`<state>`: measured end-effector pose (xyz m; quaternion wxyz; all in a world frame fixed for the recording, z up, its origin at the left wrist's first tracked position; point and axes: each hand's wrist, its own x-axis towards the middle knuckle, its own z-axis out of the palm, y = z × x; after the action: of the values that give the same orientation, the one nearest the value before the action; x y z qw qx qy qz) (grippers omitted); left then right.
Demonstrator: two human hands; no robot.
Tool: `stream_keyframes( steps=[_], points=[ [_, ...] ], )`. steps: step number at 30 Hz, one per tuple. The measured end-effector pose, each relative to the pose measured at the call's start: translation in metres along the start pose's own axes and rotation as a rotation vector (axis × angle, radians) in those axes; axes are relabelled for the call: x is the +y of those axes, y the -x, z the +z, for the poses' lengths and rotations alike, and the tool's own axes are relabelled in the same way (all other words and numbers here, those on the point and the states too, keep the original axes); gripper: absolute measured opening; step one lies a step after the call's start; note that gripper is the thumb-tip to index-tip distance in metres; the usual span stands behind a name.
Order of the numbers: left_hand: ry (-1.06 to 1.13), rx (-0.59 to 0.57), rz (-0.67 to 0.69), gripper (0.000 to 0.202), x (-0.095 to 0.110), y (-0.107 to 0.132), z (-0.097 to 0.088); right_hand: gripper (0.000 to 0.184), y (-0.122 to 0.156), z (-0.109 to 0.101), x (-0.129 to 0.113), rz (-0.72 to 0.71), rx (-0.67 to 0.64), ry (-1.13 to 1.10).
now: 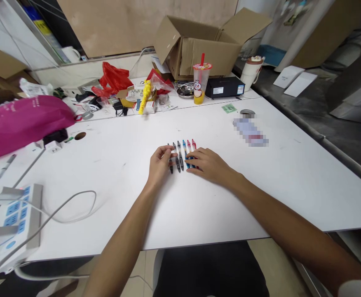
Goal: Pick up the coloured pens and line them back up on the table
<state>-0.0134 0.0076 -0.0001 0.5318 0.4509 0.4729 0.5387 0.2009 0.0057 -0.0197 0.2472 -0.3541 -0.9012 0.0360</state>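
Several pens lie side by side in a row on the white table, tips pointing away from me: black ones on the left, blue in the middle, red on the right. My left hand rests at the left end of the row, its fingers curled onto the black pens. My right hand lies flat over the near ends of the blue and red pens, fingers stretched toward the left.
A white power strip with a grey cable lies at the near left. A magenta bag sits at the left. At the back stand an open cardboard box, a drink cup, a black box and red bags.
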Motion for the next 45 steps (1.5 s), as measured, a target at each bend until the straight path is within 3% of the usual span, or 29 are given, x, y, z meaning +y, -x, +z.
stream_keyframes(
  steps=[14,23,27,38,41,45],
  points=[
    [0.008,-0.012,0.005,0.012,0.0,0.001,-0.001,0.041,-0.008,0.005,-0.021,0.026,0.023,0.011],
    [-0.008,0.0,0.005,0.012,0.003,0.002,0.0,0.033,-0.012,0.01,-0.022,0.027,-0.013,-0.012],
    [0.0,-0.004,0.013,0.012,0.001,0.001,-0.002,0.031,-0.012,0.007,-0.019,0.014,0.028,-0.054],
    [0.032,0.02,-0.031,0.01,0.003,0.0,-0.002,0.031,-0.009,-0.003,-0.03,0.452,0.335,-0.676],
    [0.119,0.024,-0.092,0.021,0.006,0.001,0.0,0.029,-0.009,-0.01,-0.035,0.438,0.403,-0.688],
    [0.236,-0.022,-0.151,0.036,0.011,0.001,0.002,0.026,-0.008,-0.017,-0.039,0.347,0.331,-0.808]
  ],
)
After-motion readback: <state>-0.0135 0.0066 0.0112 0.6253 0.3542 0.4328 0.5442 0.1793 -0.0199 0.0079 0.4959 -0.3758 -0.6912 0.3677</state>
